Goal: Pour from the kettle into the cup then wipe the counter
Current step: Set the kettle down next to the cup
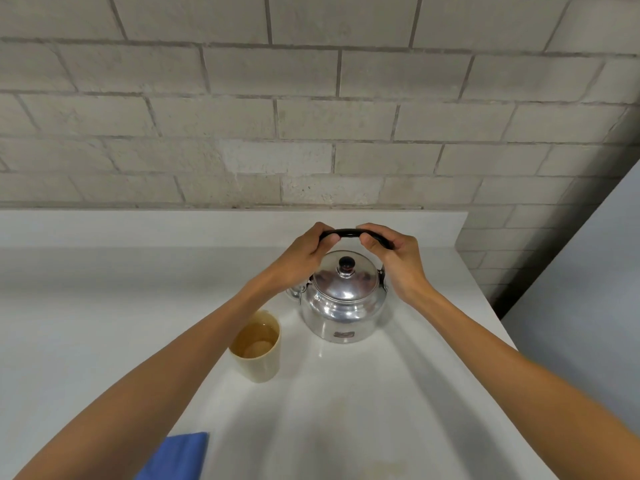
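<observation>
A shiny metal kettle [343, 306] with a black lid knob stands upright on the white counter [398, 410]. Its black handle [348, 233] arches over the lid. My left hand [306, 252] grips the handle's left end and my right hand [393, 252] grips its right end. The spout points left, partly hidden behind my left wrist. A beige cup [258, 351] holding brownish liquid stands to the kettle's front left, close to my left forearm. A blue cloth [176, 457] lies at the bottom edge, partly under my left arm.
A pale brick wall [311, 116] rises behind the counter's raised back ledge [173, 225]. The counter ends on the right at an edge [498, 317], with a grey floor or surface beyond it.
</observation>
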Available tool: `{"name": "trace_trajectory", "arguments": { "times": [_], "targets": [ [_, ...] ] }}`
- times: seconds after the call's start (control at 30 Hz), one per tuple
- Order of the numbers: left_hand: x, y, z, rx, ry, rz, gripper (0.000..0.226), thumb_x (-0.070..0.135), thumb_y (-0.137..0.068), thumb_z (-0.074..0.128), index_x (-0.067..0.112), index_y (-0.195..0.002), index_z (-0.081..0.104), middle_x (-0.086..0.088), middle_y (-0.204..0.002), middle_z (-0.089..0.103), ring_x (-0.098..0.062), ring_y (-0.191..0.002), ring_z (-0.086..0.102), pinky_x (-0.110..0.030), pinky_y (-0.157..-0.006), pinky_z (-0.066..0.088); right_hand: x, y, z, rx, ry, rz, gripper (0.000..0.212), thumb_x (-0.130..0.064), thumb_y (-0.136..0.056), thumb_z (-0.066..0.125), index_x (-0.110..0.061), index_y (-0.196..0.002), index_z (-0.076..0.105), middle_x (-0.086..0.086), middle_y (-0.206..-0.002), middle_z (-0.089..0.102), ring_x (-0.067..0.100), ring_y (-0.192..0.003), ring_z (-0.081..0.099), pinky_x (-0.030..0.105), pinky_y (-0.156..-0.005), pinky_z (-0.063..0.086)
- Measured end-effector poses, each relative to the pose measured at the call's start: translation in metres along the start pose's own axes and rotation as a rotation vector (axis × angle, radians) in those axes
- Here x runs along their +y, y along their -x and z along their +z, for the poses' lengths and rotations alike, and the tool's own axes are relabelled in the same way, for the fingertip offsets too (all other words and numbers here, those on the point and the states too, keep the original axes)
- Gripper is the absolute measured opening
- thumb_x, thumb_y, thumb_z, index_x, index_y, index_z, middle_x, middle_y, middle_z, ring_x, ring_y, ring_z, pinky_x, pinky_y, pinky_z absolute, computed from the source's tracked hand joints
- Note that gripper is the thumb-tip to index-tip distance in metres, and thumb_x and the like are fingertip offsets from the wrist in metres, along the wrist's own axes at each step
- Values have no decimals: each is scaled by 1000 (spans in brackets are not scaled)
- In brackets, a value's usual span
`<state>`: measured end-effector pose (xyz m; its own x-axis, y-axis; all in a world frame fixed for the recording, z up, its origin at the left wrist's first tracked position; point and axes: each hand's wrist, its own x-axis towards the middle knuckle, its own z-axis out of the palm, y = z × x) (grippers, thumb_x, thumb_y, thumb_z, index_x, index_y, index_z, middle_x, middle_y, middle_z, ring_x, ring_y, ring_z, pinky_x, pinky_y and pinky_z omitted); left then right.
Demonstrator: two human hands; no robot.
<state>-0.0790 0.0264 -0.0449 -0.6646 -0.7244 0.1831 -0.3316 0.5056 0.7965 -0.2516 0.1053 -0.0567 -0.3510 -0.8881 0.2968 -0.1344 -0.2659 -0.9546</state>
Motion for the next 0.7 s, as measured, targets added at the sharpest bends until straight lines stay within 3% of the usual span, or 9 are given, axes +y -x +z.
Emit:
{"name": "trace_trajectory", "arguments": {
  "times": [0.17,0.3,0.6,0.7],
  "targets": [
    [-10,-18,-2,36,-23,11,22,31,-99,35,13,-102,47,5,-71,42,-9,-61,39,-11,-54,35,11,-20,5,-7,9,-6,16,-13,-85,67,-24,-94,73,-14,-91,73,1,-90,66,11,-79,48],
    [-15,-30,-6,59,-51,32,24,28,-99,35,8,-100,46,4,-71,42,-10,-62,39,-19,-57,35,15,-36,8,-7,26,-11,16,-12,-85,67,-20,-97,72,-8,-92,72,1,-87,65,13,-79,48],
    [-22,-46,-7,115,-79,104,18,22,-99,36,7,-93,43,5,-68,37,-9,-60,33,-14,-55,35,21,-53,12,-3,46,-52,22,-5,-85,66,-13,-105,70,-1,-97,72,4,-91,66,17,-83,50],
    [-24,-47,-7,101,-44,94,20,24,-99,36,7,-97,44,5,-72,39,-11,-65,37,-22,-62,38,18,-52,10,-19,67,-35,23,-10,-85,67,-11,-107,69,0,-100,71,6,-95,66,20,-88,50]
  ]
}}
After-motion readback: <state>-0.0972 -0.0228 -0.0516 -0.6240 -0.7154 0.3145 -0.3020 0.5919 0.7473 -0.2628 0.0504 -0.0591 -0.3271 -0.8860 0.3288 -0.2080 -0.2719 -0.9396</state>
